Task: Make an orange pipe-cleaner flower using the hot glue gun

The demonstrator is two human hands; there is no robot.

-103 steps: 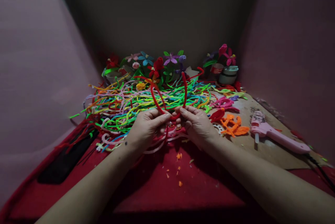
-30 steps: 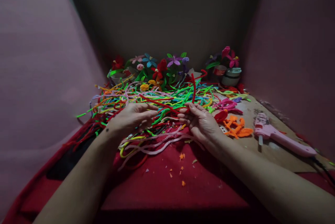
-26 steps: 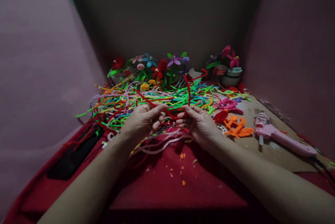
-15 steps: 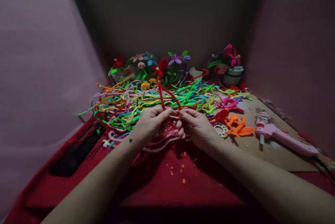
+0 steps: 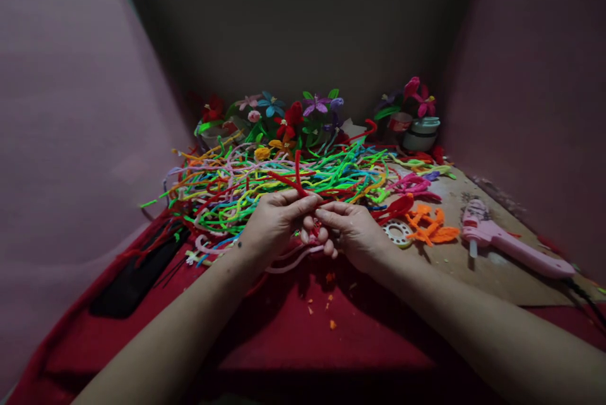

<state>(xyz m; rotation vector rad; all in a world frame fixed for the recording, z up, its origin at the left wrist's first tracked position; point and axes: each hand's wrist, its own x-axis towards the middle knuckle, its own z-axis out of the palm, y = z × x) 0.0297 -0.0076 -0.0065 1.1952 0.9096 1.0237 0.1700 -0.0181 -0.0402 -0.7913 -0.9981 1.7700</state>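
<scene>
Table (image 5: 369, 342): carries the pile of pipe cleaners (image 5: 326, 175), the landmark. Glue gun (image 5: 514, 244) lies right of the pile. Left hand (image 5: 277, 222) and right hand (image 5: 357, 228) meet at the pile's near edge, fingers of both closed on one red pipe cleaner (image 5: 298, 168), two ends rising in front of the pile. Step, judged: bending or twisting it. Next move calls for one firm pinch, one turning hand.

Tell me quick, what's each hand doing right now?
Left hand: closed, holding a red fuzzy stem.
Right hand: closed, apparently pinching the same stem, its grip partly hidden.
</scene>
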